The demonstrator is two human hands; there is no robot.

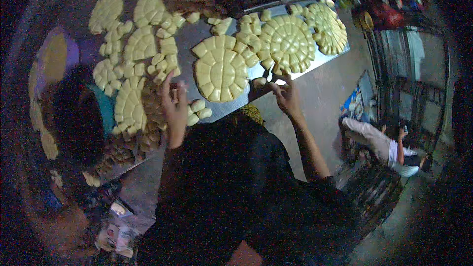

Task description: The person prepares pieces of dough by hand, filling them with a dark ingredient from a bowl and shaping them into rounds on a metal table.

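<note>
Pale yellow, dough-like discs divided into small pieces lie on a metal table [187, 51]. My left hand [175, 111] is above the table's near edge, fingers apart and holding nothing I can see. Beside it are a few loose dough pieces [198, 112]. A large dough disc [221, 69] lies between my hands. My right hand [287, 96] is at the near edge, thumb and forefinger apart, just below another round dough disc [288, 44]. A small dark lump [258, 83] sits to the left of its fingertips.
More cut dough discs [140, 44] and loose pieces cover the table's left part, with brown lumps [152, 103] near them. Another dough disc [325, 27] lies at the right end. A person [377, 143] is off to the right, near dark metal racks [414, 79].
</note>
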